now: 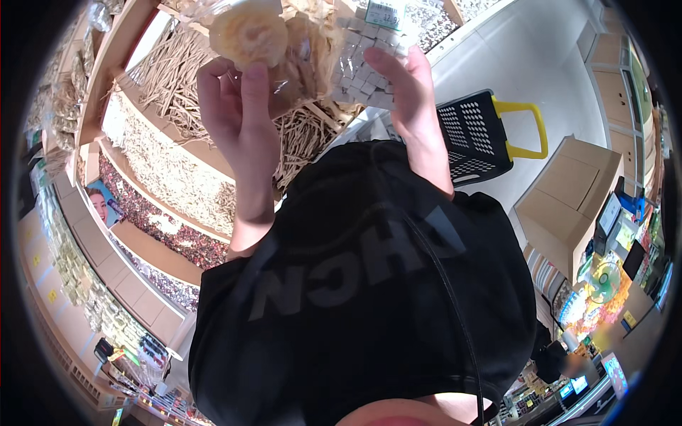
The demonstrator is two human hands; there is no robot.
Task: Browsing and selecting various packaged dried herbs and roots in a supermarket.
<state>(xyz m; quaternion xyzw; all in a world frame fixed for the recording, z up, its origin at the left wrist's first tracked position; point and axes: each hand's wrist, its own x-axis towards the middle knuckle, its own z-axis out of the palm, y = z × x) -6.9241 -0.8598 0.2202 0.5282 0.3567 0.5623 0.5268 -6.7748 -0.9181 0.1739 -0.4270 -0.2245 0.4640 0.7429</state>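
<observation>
In the upper middle, my left hand pinches a pale yellow, ruffled, roundish dried piece between thumb and fingers. It looks like dried white fungus, but I cannot be sure. To its right, my right hand grips the edge of a clear plastic bag with the thumb on top. Pale yellowish pieces show inside that bag. Whitish square pieces appear under my right thumb; whether they lie in the bag or behind it I cannot tell. A small label with a green edge shows above them.
Wooden bins hold brown stick-like dried goods, pale dried slices and dark red dried pieces. On the floor at right stands a black shopping basket with a yellow handle. Beyond it is a brown cabinet.
</observation>
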